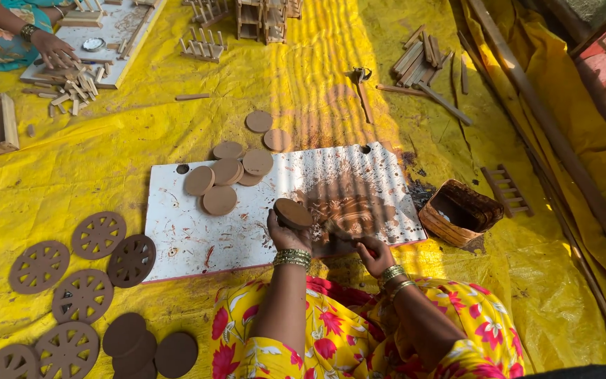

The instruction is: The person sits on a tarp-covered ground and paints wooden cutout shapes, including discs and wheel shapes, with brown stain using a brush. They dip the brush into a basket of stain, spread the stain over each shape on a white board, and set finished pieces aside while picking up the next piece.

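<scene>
On a yellow tarp (317,77) spread over the floor lies a paint-stained white board (198,231), above which the left hand (283,231) grips a brown wooden disc (293,212) while the right hand (374,254) closes on a thin tool, a small woven basket (461,214) sitting nearby

This is a floor-level craft workshop for small wooden goods, set on a crinkled yellow plastic ground sheet (317,77). A paint-stained white board (205,231) serves as the worktop, with plain round brown wooden discs (222,179) piled on it. Brown spoked wheel-shaped cut-outs (82,270) lie drying in rows beside it. Heaps of short wooden sticks (422,60), small slatted wooden frames (205,43) and a woven basket (457,214) lie about, and another person's hand (54,50) works at a second board.
</scene>
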{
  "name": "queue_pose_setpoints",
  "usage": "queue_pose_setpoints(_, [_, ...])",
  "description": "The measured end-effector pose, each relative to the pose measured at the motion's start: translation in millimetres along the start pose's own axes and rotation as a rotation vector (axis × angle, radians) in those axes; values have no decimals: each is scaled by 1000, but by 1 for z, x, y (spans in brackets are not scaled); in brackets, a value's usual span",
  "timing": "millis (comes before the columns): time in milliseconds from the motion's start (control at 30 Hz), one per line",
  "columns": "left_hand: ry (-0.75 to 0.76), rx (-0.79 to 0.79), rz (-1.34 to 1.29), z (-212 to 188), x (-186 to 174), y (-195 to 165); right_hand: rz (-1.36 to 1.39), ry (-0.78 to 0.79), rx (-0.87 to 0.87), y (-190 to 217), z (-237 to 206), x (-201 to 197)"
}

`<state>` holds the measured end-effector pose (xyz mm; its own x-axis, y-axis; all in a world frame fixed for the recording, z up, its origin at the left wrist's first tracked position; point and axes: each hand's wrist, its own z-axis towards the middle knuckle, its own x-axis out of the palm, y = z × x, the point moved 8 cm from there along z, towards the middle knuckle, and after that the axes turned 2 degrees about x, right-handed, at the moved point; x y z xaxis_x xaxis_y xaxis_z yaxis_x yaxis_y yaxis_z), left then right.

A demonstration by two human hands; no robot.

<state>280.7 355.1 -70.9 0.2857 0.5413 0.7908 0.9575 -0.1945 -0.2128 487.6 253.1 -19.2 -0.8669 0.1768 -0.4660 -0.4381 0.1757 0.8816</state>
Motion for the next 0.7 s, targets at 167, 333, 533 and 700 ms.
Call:
queue_pose_setpoints(167, [15,62,113,8,-8,-10,-262,-145,75,-25,4,-35])
queue_pose_setpoints(333, [12,89,270,11,-10,-5,926,-272,360,-80,25,-39])
queue_pose_setpoints(533, [91,-22,360,15,-1,32,1468,-97,453,-84,11,-3])
queue_pose_setpoints(700, [71,-164,257,11,-1,49,783,-53,-27,-54,9,1])
